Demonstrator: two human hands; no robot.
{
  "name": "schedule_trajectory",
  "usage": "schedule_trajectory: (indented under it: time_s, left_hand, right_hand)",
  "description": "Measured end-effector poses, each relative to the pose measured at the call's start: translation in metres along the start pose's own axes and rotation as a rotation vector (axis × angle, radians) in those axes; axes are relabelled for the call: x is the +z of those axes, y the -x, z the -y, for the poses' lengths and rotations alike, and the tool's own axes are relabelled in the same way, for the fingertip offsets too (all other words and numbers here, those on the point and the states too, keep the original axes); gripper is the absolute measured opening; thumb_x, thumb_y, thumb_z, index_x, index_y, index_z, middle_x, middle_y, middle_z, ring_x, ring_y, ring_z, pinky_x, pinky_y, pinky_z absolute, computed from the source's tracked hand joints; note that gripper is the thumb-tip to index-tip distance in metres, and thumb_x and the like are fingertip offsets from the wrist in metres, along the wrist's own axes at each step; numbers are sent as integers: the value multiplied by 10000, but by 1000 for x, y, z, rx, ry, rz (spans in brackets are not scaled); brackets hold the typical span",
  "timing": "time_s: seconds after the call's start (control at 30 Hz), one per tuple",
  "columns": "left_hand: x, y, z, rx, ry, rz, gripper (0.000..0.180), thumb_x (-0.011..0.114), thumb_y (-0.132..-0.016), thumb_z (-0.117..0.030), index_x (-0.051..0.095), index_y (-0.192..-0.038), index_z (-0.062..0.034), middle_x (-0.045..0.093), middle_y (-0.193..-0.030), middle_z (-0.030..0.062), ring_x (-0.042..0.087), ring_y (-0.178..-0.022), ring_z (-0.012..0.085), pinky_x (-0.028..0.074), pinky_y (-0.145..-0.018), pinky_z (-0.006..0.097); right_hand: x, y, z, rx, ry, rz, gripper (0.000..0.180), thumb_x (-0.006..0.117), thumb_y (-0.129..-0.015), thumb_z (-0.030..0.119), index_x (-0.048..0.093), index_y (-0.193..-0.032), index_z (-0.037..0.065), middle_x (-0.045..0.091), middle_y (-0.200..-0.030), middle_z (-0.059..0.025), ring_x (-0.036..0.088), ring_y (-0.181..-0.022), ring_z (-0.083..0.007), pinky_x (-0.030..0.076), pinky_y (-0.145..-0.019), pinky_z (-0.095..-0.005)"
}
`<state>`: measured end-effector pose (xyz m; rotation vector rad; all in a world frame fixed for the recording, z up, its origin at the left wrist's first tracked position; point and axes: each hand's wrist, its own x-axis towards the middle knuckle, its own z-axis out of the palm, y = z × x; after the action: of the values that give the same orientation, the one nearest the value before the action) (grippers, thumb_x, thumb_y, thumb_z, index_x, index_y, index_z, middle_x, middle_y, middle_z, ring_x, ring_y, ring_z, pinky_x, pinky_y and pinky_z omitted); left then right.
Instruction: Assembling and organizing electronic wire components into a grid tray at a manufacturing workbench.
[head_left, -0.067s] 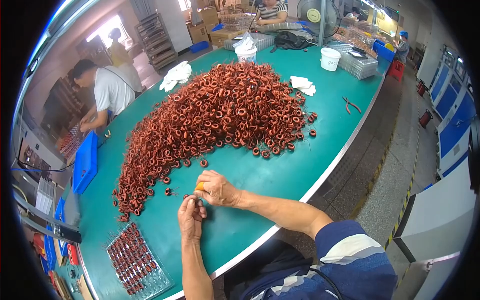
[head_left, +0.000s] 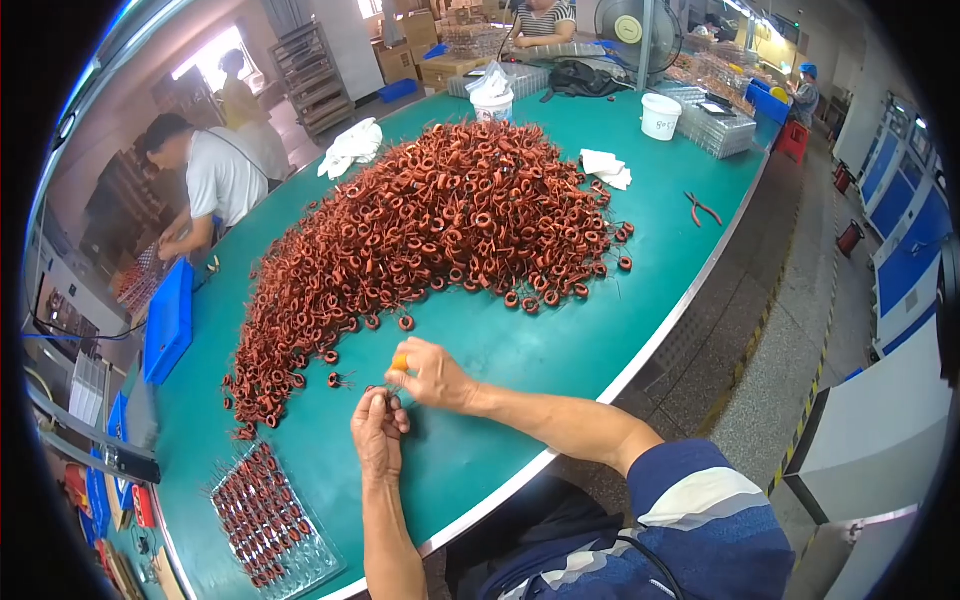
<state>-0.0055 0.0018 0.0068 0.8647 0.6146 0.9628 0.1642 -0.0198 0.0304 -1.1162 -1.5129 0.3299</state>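
My left hand (head_left: 379,440) is closed near the table's front edge, its thumb and forefinger pinching a small red-brown ring coil (head_left: 372,389) that is mostly hidden by the fingers. Just to the right and slightly above, my right hand (head_left: 442,381) has its fingers curled in a pinch close to the coil; what lies between them is too small to make out. An orange band (head_left: 400,363) wraps one finger of that hand. Beyond both hands spreads a large heap of the same wire-wound ring coils (head_left: 420,220). One loose coil (head_left: 334,380) lies left of my hands.
A clear plastic tray (head_left: 318,570) with rows of coils lies at the front left. Blue bin (head_left: 168,325), red-handled pliers (head_left: 704,209), white buckets (head_left: 660,118) and white cloths (head_left: 352,148) sit around the green table (head_left: 600,340). A co-worker (head_left: 222,175) works at the left.
My right hand has shifted slightly up and away from the left fingertips. The left hand keeps its pinch on the coil, moved a little to the left.
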Motion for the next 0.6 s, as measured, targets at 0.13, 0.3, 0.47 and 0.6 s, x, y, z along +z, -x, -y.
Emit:
schedule_trajectory:
  time_s: [0.13, 0.3, 0.47, 0.6]
  left_hand:
    - [20, 4, 15, 58, -11, -106, 129, 553, -954, -143, 570, -1020, -34, 584, -804, 63, 549, -611, 140, 456, -489, 251]
    - [23, 1, 14, 134, -14, -165, 129, 525, -969, -147, 532, -1040, -39, 554, -787, 48, 538, -604, 133, 448, -489, 246]
    - [22, 4, 15, 178, -93, -134, 129, 484, -980, -147, 488, -1067, -52, 547, -820, 38, 526, -617, 112, 444, -519, 241]
    - [26, 8, 12, 339, -845, -209, 144, 442, -969, -96, 494, -1076, -15, 553, -776, 50, 494, -580, 105, 409, -518, 263]
  right_hand:
    - [-10, 6, -11, 280, -189, 71, 294, 661, -867, 272, 664, -850, -22, 628, -773, -111, 591, -720, -218, 475, -637, -339]
    - [-3, 11, -15, 342, -250, 54, 471, 629, -897, 422, 666, -941, -46, 665, -811, -132, 623, -728, -165, 500, -637, -305]
    - [-2, 8, -16, 487, -247, 256, 377, 582, -922, 329, 667, -889, -36, 625, -644, -79, 589, -582, -132, 488, -544, -293]
    - [-7, 5, -6, 485, -364, 160, 330, 555, -915, 264, 673, -795, -19, 606, -624, -47, 559, -550, -108, 466, -510, -261]
